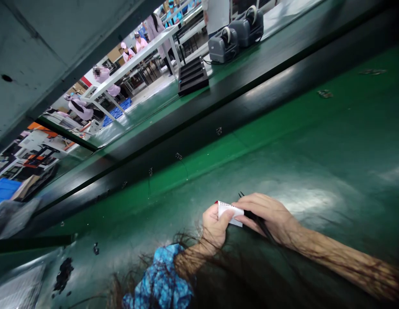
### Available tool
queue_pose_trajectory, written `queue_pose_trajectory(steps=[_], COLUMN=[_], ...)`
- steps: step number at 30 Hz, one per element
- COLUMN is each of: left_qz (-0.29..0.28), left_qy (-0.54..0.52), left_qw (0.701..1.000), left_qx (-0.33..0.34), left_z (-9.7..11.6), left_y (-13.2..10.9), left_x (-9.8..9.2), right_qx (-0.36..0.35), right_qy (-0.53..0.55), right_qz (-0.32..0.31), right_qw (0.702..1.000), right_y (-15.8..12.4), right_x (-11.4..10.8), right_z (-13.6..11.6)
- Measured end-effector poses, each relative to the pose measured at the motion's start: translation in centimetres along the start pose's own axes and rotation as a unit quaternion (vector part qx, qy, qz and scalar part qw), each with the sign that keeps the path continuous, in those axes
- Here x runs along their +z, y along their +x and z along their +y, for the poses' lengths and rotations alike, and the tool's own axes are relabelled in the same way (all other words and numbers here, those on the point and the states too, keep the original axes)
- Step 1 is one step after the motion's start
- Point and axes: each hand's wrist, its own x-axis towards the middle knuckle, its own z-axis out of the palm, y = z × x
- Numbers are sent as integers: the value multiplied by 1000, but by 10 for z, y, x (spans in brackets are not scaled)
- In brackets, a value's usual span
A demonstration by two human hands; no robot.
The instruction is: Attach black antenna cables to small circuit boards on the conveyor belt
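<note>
My left hand (215,225) is closed on a small folded white sheet (230,211) with a row of dark marks along its upper edge and a bit of red at its corner. The thumb presses on the sheet's face. My right hand (268,212) is closed around black tweezers (263,226); their two thin tips point up and left, past the index finger. Its fingertips also touch the right end of the sheet. A blue patterned cuff (164,274) sits at my left forearm, and dark hair strands hang across both arms.
Small parts (179,156) lie spaced along the green and black line ahead. A pile of black pieces (62,274) lies at lower left, near a clear plastic bag (22,285). Beyond stand grey tape dispensers (222,45) and a black slotted tray (193,76); people work farther back.
</note>
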Motion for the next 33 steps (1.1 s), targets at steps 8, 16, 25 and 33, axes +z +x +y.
queue_pose_trajectory(steps=[8, 16, 25, 33], left_qz=[10, -13, 55, -45], left_qy=[-16, 25, 185, 288], left_qw=[1000, 999, 968, 922], left_qx=[-15, -19, 160, 256], left_z=[2, -5, -20, -22], left_y=[-5, -5, 11, 13], left_x=[5, 0, -19, -32], right_qx=[32, 58, 126, 217], right_qy=[34, 43, 78, 164], right_qz=[6, -4, -33, -111], right_qw=[999, 997, 988, 956], right_y=[-5, -12, -7, -2], right_x=[2, -6, -13, -20], right_z=[-3, 0, 6, 4])
